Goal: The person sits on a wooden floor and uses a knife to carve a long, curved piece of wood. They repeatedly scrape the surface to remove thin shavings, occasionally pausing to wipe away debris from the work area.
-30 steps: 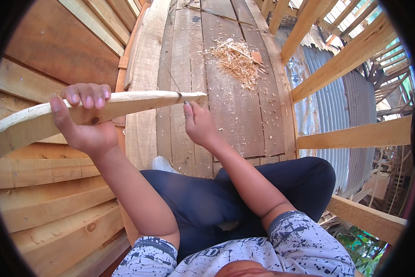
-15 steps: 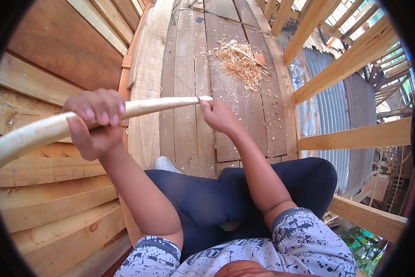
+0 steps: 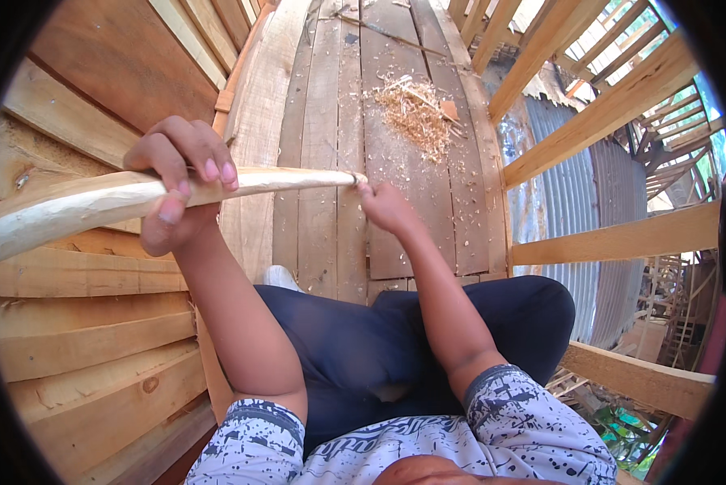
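A long, pale, peeled wooden stick (image 3: 286,179) runs from the left rim to the middle of the view, thick at the left and tapering to the right. My left hand (image 3: 187,152) grips the thick part, fingers over the top and thumb on the near side. At the thin end, the fingers of my right hand (image 3: 390,209) are closed in a pinch on the tip. A dark narrow band or notch shows just beside those fingertips; I cannot make out which.
Plank floor (image 3: 318,234) lies below, with a heap of wood shavings (image 3: 418,117) and scattered chips. A board wall (image 3: 96,307) rises close on the left. Wooden rails (image 3: 614,236) stand on the right, with corrugated metal sheets (image 3: 561,170) beyond. My bent legs are in front.
The left hand's fingers have lifted and shifted slightly right along the stick, which looks turned a little. The right hand stays at the tip. The whole view has shifted slightly.
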`<action>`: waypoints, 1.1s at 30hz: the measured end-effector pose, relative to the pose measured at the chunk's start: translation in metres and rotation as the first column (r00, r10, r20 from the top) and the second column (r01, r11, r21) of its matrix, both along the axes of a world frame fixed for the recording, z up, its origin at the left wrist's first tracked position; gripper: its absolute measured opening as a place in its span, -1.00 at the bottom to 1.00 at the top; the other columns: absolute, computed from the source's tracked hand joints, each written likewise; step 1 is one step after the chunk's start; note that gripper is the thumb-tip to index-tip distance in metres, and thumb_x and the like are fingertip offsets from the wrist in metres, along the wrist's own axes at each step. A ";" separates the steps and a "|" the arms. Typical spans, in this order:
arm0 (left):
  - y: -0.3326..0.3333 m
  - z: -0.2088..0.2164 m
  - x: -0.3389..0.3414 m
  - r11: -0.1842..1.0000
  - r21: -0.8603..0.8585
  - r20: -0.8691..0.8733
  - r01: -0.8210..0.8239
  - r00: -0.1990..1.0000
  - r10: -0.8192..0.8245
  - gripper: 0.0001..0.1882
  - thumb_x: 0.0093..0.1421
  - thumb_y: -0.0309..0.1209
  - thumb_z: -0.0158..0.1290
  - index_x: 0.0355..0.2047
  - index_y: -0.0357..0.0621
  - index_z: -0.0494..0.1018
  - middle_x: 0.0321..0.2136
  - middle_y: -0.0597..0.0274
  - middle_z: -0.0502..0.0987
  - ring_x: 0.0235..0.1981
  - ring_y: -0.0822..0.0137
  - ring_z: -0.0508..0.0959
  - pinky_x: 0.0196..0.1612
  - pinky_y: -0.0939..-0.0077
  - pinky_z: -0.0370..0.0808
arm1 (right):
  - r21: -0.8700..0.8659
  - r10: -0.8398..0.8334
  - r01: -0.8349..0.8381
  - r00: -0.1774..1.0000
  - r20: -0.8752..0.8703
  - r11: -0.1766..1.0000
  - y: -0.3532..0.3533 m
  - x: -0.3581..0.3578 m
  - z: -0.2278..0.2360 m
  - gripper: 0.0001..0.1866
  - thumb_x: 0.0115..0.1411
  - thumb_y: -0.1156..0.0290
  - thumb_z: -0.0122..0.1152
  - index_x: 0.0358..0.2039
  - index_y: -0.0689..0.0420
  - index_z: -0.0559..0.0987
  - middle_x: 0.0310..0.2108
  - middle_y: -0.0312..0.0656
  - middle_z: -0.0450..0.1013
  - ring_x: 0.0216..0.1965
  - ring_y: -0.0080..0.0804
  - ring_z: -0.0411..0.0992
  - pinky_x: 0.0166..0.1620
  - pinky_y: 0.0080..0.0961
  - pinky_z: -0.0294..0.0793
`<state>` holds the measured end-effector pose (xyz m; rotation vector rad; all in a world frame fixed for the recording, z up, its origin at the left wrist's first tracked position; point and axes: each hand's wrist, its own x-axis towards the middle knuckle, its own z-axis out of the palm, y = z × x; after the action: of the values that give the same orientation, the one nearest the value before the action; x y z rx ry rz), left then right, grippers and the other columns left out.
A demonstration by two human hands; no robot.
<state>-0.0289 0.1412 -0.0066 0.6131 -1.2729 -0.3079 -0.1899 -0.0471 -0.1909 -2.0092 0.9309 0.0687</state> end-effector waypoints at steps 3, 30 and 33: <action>-0.002 -0.002 -0.006 0.993 -0.088 -0.059 -0.078 0.996 0.073 -0.75 0.07 -0.39 0.06 -0.28 -0.12 0.26 -0.54 0.19 0.34 -0.50 0.33 0.39 -0.39 0.52 0.40 | 0.034 0.073 -0.084 0.967 0.246 0.996 0.031 0.003 0.029 -0.43 0.38 0.07 -0.11 -0.60 0.30 0.45 -0.70 0.01 0.36 -0.63 -0.19 0.32 -0.45 -0.17 0.29; -0.130 0.046 -0.029 0.983 0.139 -0.272 -0.121 0.950 0.156 -0.77 0.05 -0.53 0.12 -0.44 -0.07 0.24 -0.63 0.38 0.24 -0.67 0.51 0.31 -0.57 0.66 0.29 | 0.177 -0.362 0.316 0.841 0.401 0.932 0.031 0.003 0.006 -0.52 0.40 0.19 -0.23 -0.33 0.34 0.53 -0.48 0.25 0.46 -0.42 0.25 0.45 -0.29 0.02 0.41; -0.135 0.047 -0.026 0.982 0.181 -0.264 -0.059 0.959 0.106 -0.77 0.05 -0.54 0.12 -0.46 -0.06 0.24 -0.63 0.37 0.25 -0.67 0.51 0.30 -0.55 0.67 0.28 | 0.058 -0.260 0.285 0.750 0.608 0.957 0.039 0.014 0.034 -0.51 0.40 0.17 -0.24 -0.32 0.34 0.54 -0.47 0.22 0.48 -0.44 0.22 0.47 -0.31 -0.01 0.41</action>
<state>-0.0554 0.0066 0.0409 0.7421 -0.9591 -0.4202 -0.1760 -0.0078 -0.1569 -1.7242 0.7804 -0.7346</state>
